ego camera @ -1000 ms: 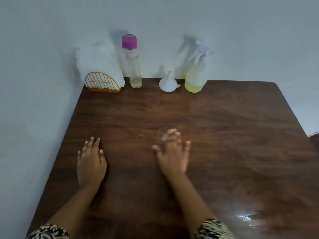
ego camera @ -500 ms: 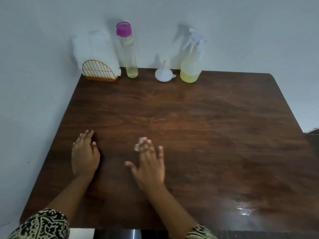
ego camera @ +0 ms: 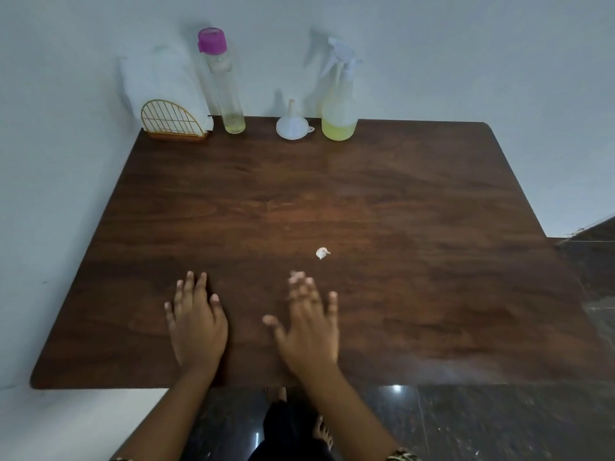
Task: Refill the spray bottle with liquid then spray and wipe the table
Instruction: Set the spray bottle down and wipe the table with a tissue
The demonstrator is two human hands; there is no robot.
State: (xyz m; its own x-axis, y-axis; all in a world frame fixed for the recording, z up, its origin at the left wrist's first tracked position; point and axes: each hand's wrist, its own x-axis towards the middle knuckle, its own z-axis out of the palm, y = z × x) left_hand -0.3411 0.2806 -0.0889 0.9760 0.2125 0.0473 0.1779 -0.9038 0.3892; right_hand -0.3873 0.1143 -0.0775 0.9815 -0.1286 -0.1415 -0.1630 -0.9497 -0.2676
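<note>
A clear spray bottle [ego camera: 338,104] with a white trigger head and some yellow liquid in its base stands at the back of the brown wooden table [ego camera: 416,211]. Left of it sits a white funnel [ego camera: 292,124], upside down. Further left stands a tall clear bottle [ego camera: 223,84] with a pink cap and a little yellow liquid. White tissues [ego camera: 163,81] sit in a gold wire holder [ego camera: 173,123] at the back left corner. My left hand [ego camera: 196,322] lies flat on the table near the front edge. My right hand [ego camera: 307,327] is beside it, fingers spread, holding nothing.
A small crumpled white scrap [ego camera: 322,252] lies on the table just beyond my right fingertips. Pale walls close the back and left sides. Dark tiled floor [ego camera: 499,427] and my bare foot [ego camera: 322,434] show below the table's front edge.
The view has pulled back, so the table's front edge and floor now show. My right hand has let go of the small white scrap, which now lies on the table.
</note>
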